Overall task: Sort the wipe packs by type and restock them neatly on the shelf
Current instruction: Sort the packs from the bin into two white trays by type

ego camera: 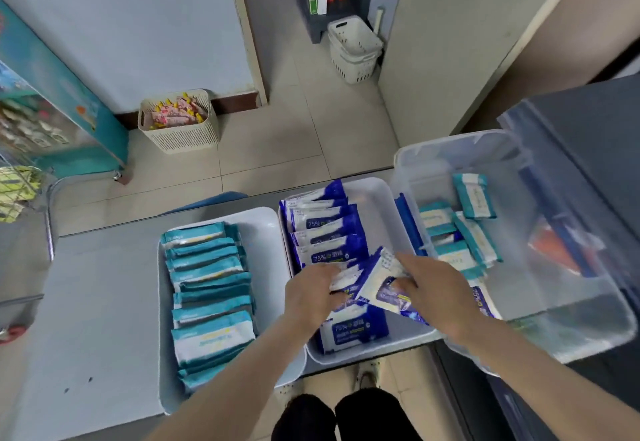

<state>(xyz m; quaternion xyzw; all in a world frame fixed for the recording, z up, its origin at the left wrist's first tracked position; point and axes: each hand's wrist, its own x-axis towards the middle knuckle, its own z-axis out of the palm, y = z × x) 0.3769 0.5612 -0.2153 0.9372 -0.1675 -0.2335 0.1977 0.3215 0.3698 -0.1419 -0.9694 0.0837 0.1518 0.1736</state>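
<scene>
Fingers [403,283] of the right hand [440,297] are curled around a dark-blue-and-white plastic wipe pack [384,283], gripping it tilted over the near part of the middle white plastic tray [377,194], while the left hand [311,297] has its fingers bent down onto the blue packs beneath, though whether it actually grips one cannot be told. That tray sits at the near edge of the pale grey bench [100,295] and holds a row of blue 75% wipe packs [323,229] overlapping toward the far edge. Just left of it, touching side to side, a second white tray [270,232] carries a stacked row of teal-and-white wipe packs [207,288]. To the right, a clear plastic storage bin [571,323] holds a loose mix of teal and blue packs [464,232]. Beyond the bench, on the tiled floor, a cream slatted basket [180,135] stands against the wall, and two stacked white baskets [353,49] stand farther off.
</scene>
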